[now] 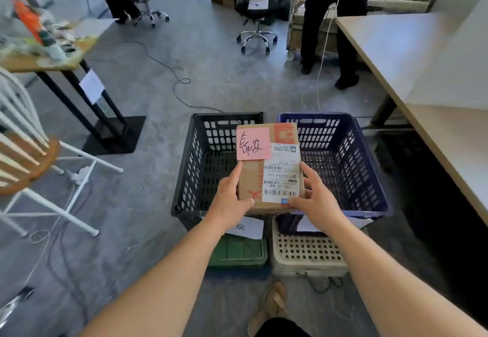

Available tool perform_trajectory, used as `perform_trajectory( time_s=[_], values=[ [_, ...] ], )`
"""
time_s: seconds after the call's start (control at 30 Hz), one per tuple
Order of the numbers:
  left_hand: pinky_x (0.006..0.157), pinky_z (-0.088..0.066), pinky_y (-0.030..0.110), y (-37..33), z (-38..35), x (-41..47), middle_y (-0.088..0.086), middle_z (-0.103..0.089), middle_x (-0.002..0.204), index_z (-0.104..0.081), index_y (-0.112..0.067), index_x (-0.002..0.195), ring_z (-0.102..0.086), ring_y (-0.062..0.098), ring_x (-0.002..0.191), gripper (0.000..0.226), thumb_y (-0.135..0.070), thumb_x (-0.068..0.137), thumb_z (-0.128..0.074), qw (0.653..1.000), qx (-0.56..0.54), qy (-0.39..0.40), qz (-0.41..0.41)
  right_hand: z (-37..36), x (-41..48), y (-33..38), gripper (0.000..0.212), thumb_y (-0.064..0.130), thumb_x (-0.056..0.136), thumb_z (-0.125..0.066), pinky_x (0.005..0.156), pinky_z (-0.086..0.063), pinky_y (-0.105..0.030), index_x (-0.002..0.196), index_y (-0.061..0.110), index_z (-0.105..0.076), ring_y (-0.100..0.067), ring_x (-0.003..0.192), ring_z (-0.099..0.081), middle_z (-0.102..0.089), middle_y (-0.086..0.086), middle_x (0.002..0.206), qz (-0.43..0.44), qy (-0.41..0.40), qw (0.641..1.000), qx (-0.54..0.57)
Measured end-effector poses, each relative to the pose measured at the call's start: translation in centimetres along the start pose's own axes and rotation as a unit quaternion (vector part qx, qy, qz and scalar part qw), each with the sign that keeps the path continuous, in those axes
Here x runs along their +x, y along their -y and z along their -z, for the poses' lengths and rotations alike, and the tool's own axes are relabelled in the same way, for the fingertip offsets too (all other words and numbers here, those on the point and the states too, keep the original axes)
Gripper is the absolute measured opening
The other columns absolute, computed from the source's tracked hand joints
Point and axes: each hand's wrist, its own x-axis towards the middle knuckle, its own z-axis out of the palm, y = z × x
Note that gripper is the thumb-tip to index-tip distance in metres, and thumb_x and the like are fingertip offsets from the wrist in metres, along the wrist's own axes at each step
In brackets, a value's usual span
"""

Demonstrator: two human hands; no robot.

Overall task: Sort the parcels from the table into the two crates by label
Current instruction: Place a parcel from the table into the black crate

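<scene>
Both hands hold one cardboard parcel [269,167] above the meeting edges of the two crates. The left hand [229,199] closes its grip on the parcel's near left corner, forefinger laid along the left edge. The right hand [317,199] closes its grip on the near right corner, thumb on the top face, fingers spread along the right side.

Markings on the parcel: a pink note [253,143] at the far left corner carries black handwritten characters. A white shipping label [282,175] covers the right half, printed upside down to the wearer; "530", "D5" and "A68" are legible above a barcode, and the smaller print is too fine to read. Orange printing shows on the cardboard at the far right corner and along the left side.

The black crate [190,172] sits on the floor at the parcel's 9 o'clock; the blue crate [369,167] sits at its 3 o'clock, touching the black one. A white paper [248,227] hangs on the black crate's near wall; its writing is mostly hidden. Another white paper [307,224] hangs on the blue crate's near wall, unreadable.

A desk [412,54] stands at 2 o'clock. A second person [332,19] stands at 12 o'clock.
</scene>
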Motion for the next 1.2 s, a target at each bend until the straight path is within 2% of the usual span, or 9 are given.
perform_trajectory(
  time_s=[0.07,0.23,0.33,0.53,0.73,0.83,0.9,1.03,1.2],
  values=[
    [0.093,-0.032,0.023,-0.3,1.1,2.4,-0.002,-0.028,0.146,-0.006,-0.042,0.152,-0.033,0.004,0.114,0.088,-0.010,0.091,-0.061,1.000,0.010,-0.009,0.010,-0.7,2.9,0.7,0.089,0.005,0.083,-0.070,0.089,-0.055,-0.041,0.145,0.047,-0.023,-0.009,0.112,-0.059,-0.054,0.023,0.116,0.002,0.015,1.000,0.013],
    [0.095,-0.029,0.022,-0.4,3.2,7.9,-0.005,-0.025,0.149,-0.006,-0.041,0.152,-0.030,0.001,0.117,0.088,-0.011,0.091,-0.062,0.998,0.038,-0.024,0.036,-1.7,9.3,1.8,0.088,0.006,0.083,-0.071,0.084,-0.051,-0.025,0.147,0.043,-0.022,0.000,0.098,-0.059,-0.053,0.020,0.122,-0.003,0.047,0.998,0.036],
    [0.098,-0.028,0.020,0.2,4.0,10.5,-0.009,-0.030,0.136,-0.009,-0.040,0.152,-0.031,0.000,0.117,0.086,-0.009,0.091,-0.061,0.998,0.031,-0.034,0.045,-2.7,12.7,2.1,0.087,0.007,0.084,-0.070,0.082,-0.050,-0.024,0.147,0.043,-0.021,-0.001,0.101,-0.054,-0.049,0.018,0.128,0.000,0.070,0.997,0.028],
    [0.101,-0.035,0.025,3.2,5.3,13.6,-0.006,-0.033,0.144,-0.008,-0.044,0.152,-0.039,0.007,0.124,0.088,-0.010,0.090,-0.061,0.995,0.026,-0.047,0.089,-5.4,16.5,1.9,0.088,0.011,0.086,-0.070,0.058,-0.048,-0.017,0.149,0.043,-0.017,0.001,0.095,-0.055,-0.047,0.017,0.139,-0.012,0.105,0.994,0.004],
    [0.100,-0.035,0.024,6.1,6.5,18.7,-0.008,-0.035,0.145,-0.008,-0.046,0.151,-0.039,0.006,0.126,0.087,-0.007,0.092,-0.059,0.995,0.017,-0.023,0.093,-8.2,21.4,1.0,0.090,0.010,0.086,-0.068,0.062,-0.050,-0.014,0.149,0.042,-0.013,-0.002,0.108,-0.054,-0.048,0.015,0.139,-0.040,0.109,0.993,-0.008],
    [0.102,-0.034,0.026,8.6,7.1,22.0,-0.008,-0.033,0.151,-0.006,-0.048,0.150,-0.038,0.008,0.131,0.086,-0.011,0.093,-0.059,0.994,0.017,-0.009,0.112,-10.2,24.2,0.2,0.090,0.009,0.086,-0.068,0.076,-0.053,-0.019,0.150,0.041,-0.013,-0.006,0.118,-0.053,-0.048,0.014,0.140,-0.058,0.093,0.994,-0.020],
    [0.098,-0.033,0.024,10.5,7.2,24.2,-0.009,-0.033,0.151,-0.004,-0.048,0.150,-0.038,0.007,0.130,0.085,-0.013,0.094,-0.058,0.993,0.022,-0.001,0.116,-11.7,26.2,-0.6,0.090,0.009,0.087,-0.068,0.077,-0.054,-0.022,0.150,0.042,-0.012,-0.008,0.118,-0.055,-0.050,0.013,0.139,-0.077,0.080,0.993,-0.030],
    [0.093,-0.031,0.021,14.2,7.4,28.4,-0.008,-0.029,0.153,0.001,-0.047,0.150,-0.036,0.008,0.130,0.083,-0.012,0.097,-0.052,0.991,0.033,0.011,0.127,-15.2,30.1,-2.7,0.089,0.005,0.088,-0.064,0.067,-0.048,-0.017,0.148,0.046,-0.012,-0.005,0.111,-0.056,-0.052,0.014,0.136,-0.113,0.064,0.991,-0.033],
    [0.091,-0.041,0.024,19.9,7.9,33.1,-0.011,-0.034,0.150,0.002,-0.048,0.150,-0.042,0.003,0.117,0.081,-0.009,0.097,-0.047,0.988,0.049,0.010,0.148,-20.7,34.8,-5.9,0.090,0.003,0.086,-0.065,0.083,-0.051,-0.024,0.147,0.048,-0.015,-0.005,0.115,-0.054,-0.053,0.017,0.134,-0.142,0.060,0.988,-0.026]
  ],
)
